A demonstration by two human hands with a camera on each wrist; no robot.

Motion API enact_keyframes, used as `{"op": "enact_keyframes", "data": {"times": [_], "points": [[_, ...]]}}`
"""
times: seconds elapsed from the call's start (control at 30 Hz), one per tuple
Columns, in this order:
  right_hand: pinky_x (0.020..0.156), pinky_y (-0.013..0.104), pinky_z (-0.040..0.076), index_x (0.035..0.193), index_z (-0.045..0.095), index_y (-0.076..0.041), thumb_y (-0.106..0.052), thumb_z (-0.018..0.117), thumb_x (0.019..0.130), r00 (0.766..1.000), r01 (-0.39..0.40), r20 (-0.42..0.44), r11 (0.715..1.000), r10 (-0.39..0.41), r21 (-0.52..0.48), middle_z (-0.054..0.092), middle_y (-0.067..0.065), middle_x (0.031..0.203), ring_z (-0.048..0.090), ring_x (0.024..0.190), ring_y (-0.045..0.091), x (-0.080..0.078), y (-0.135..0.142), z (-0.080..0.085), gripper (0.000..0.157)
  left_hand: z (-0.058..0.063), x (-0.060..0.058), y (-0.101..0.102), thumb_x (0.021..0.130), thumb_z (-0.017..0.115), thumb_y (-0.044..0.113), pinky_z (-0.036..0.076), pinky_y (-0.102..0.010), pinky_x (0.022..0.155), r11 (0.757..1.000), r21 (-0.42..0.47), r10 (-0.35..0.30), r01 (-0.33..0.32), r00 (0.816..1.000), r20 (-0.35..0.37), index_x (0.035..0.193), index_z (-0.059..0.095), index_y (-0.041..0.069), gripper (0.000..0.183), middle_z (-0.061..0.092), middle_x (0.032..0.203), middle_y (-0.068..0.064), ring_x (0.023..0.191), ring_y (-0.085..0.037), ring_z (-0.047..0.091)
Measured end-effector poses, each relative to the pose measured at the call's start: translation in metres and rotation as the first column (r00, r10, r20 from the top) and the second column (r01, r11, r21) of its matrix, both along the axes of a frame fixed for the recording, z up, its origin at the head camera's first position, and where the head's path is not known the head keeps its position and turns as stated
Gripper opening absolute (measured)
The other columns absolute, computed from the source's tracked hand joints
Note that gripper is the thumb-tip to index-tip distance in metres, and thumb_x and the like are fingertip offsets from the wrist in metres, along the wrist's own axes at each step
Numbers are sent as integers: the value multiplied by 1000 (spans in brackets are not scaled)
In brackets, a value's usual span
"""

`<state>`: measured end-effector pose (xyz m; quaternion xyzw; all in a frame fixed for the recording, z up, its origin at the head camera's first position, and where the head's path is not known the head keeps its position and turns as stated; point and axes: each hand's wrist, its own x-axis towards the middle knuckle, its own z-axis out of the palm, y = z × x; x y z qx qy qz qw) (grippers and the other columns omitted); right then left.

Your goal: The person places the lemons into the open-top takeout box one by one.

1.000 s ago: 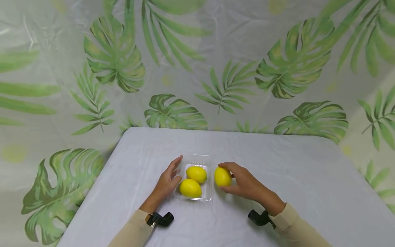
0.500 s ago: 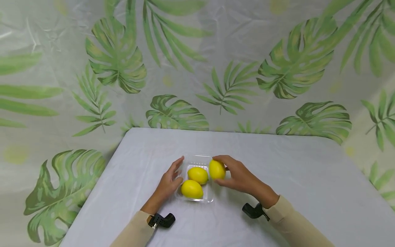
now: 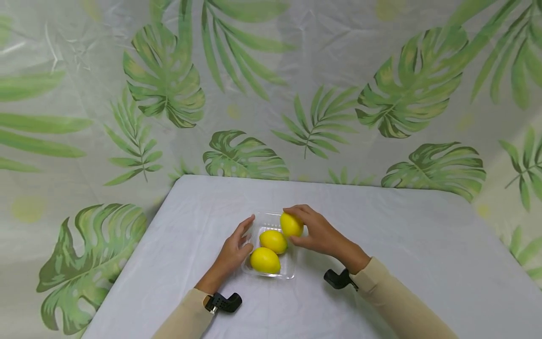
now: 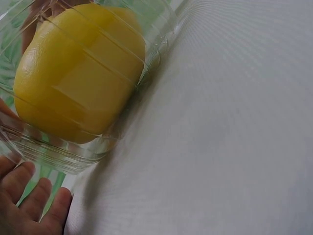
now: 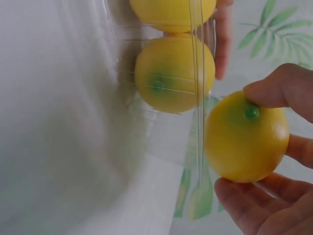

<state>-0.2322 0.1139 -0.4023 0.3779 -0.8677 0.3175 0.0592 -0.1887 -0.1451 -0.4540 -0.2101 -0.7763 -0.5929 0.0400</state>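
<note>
A clear plastic container (image 3: 289, 268) holds two yellow lemons, one lemon (image 3: 273, 241) behind the nearer lemon (image 3: 265, 261). My right hand (image 3: 318, 231) pinches a third lemon (image 3: 291, 225) between thumb and fingers, over the container's far right part. In the right wrist view this held lemon (image 5: 247, 139) shows a green stem end and is beside the container's rim. My left hand (image 3: 234, 249) is at the container's left side with fingers spread loosely. The left wrist view shows its fingers (image 4: 36, 200) by the clear wall; whether they touch it, I cannot tell.
The container stands on a table covered with a white cloth (image 3: 381, 221). Behind the table hangs a sheet printed with green leaves (image 3: 245, 155). Each wrist wears a black camera, such as the left wrist camera (image 3: 227, 302).
My right hand has carried its lemon leftward and away from me, from beside the container to over its far right part. The left hand stays by the container.
</note>
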Motion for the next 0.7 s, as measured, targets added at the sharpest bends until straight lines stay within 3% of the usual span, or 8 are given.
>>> {"op": "enact_keyframes", "data": {"times": [0.3,0.7], "points": [[106,44,42,136,50,-5,-13,70,83,997,-20,76,999,17,40,52,10,138,50,125,26,-6,-7,0,57,0,0,1,86,46,-14,30,-57,110,1000,1,-8,8,1000,8,147,27,-7,64,27,154,-22,141,-37,27],[105,42,43,140,48,-8,-15,69,85,992,-17,128,993,2,114,49,8,140,49,124,23,-11,-15,-2,59,-2,-2,0,86,47,-14,32,-56,109,1000,-8,-13,13,1000,-3,148,26,-7,65,26,155,-22,141,-38,27]]}}
